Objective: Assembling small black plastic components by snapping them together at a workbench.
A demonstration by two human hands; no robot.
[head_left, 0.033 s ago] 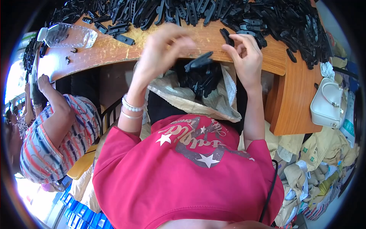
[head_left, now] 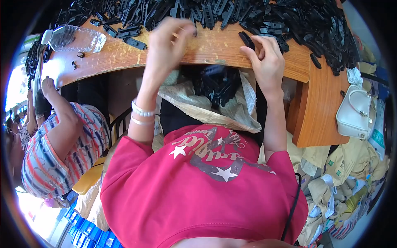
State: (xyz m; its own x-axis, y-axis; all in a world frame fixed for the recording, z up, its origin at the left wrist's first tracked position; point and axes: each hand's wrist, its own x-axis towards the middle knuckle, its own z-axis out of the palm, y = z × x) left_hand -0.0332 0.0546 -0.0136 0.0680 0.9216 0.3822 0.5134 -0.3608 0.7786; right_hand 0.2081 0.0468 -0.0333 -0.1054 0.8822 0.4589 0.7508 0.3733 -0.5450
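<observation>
My left hand is raised over the table edge below the pile of black plastic parts. Slightly blurred, its thumb and forefinger are apart, and nothing shows between them. My right hand hovers at the table's front edge with bent fingers, thumb apart from forefinger. Beside its fingertips lies a slim black part; I cannot tell whether they touch. An open woven sack sits at my lap under the table edge, with black parts inside. One blurred black part is at its mouth.
A clear plastic bottle lies on its side at the table's left, near two tiny black pieces. A white handbag sits on the right. A person in a striped top sits at my left. Sacks crowd the lower right.
The black part in the air between my hands has dropped into the sack's mouth. My left hand has moved up and left. My right hand has barely moved.
</observation>
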